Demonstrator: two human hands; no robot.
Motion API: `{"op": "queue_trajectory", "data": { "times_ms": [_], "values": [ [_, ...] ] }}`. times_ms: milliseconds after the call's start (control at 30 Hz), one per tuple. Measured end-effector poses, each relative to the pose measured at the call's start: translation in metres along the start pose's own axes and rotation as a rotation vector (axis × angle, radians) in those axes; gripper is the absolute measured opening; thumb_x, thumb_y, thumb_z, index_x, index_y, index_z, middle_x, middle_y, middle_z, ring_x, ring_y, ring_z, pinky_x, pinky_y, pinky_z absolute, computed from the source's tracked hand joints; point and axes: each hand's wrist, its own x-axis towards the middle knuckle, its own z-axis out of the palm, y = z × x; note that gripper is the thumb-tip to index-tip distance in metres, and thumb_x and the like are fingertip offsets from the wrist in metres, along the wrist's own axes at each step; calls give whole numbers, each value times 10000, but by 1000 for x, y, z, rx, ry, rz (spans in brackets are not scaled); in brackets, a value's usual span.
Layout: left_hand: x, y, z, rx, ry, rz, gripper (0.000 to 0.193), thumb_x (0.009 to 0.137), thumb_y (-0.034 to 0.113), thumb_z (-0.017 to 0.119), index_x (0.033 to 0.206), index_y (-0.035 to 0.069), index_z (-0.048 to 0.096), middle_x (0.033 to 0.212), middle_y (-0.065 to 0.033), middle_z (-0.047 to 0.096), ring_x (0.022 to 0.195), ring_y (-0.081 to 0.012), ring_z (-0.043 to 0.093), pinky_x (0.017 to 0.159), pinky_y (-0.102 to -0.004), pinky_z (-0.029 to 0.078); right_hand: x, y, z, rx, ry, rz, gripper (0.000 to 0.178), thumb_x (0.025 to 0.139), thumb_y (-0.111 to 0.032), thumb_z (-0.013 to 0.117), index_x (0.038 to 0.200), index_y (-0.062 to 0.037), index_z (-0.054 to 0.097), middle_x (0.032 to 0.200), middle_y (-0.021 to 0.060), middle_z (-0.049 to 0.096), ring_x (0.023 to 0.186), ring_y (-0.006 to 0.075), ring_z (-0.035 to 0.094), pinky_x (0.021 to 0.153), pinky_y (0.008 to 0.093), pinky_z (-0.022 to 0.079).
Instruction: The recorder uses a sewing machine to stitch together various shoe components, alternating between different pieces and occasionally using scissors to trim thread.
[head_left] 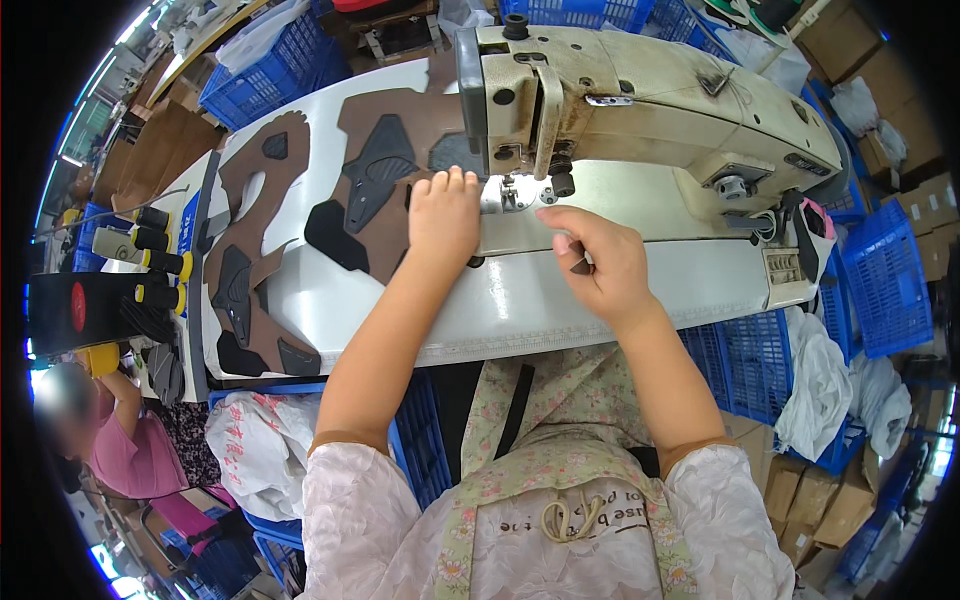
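Observation:
Flat on the sewing machine bed lies a brown cut panel (390, 112) with dark grey and black patches on it. My left hand (445, 215) rests on the panel's right edge, fingers stretched forward, just left of the presser foot (513, 193). My right hand (605, 265) is curled to the right of the needle area, above the bed. A small dark thing shows between its thumb and fingers, too little to name. A second brown panel (245, 270) with similar dark patches lies at the left. The cream sewing machine (650, 90) stands over the bed.
Spools of black and yellow thread (165, 262) stand beyond the bed's left edge. Blue plastic crates (885, 280) stand right and behind, some with white bags (815, 385). A person in pink (140, 440) is at the lower left. Cardboard boxes (815, 500) lie lower right.

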Motion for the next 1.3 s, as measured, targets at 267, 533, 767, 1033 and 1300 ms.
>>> {"op": "queue_trajectory", "data": {
  "times_ms": [267, 533, 767, 1033, 1300],
  "values": [
    [-7, -10, -3, -220, 87, -105, 356, 709, 75, 646, 1059, 17, 607, 973, -57, 657, 958, -182, 619, 794, -328, 427, -18, 1, 9, 85, -90, 132, 281, 761, -7, 721, 1023, -64, 636, 824, 66, 671, 605, 195, 612, 558, 281, 493],
    [-8, -14, 2, -213, 159, -58, 343, 701, 66, 642, 1039, 25, 599, 998, -73, 680, 977, -203, 627, 804, -342, 433, -18, -2, 10, 111, -165, 291, 223, 851, -102, 704, 1055, -52, 631, 814, 54, 649, 608, 138, 566, 565, 267, 461],
    [-9, -57, 13, -14, 103, -55, 295, 776, 82, 573, 1066, 60, 625, 1195, -103, 672, 1120, -218, 609, 915, -359, 441, -23, -4, 38, 266, -303, 522, 455, 932, -419, 642, 1134, -23, 543, 839, 115, 656, 703, 225, 636, 611, 325, 497],
    [-15, -79, 21, -106, 127, -159, 358, 751, 23, 572, 1104, 54, 630, 1212, -98, 666, 1153, -237, 597, 970, -391, 428, 10, 7, 95, 984, -266, 1090, 325, 1003, -347, 527, 1118, -44, 526, 900, 79, 630, 636, 118, 520, 544, 246, 451],
    [-18, -74, 25, -207, 174, -275, 427, 741, 13, 550, 1155, 83, 629, 1224, -83, 662, 1188, -224, 582, 992, -387, 401, 56, 22, 159, 1516, 142, 1541, 262, 1030, -339, 475, 989, -95, 559, 876, 38, 583, 618, 89, 453, 487, 203, 421]
  ]
}}
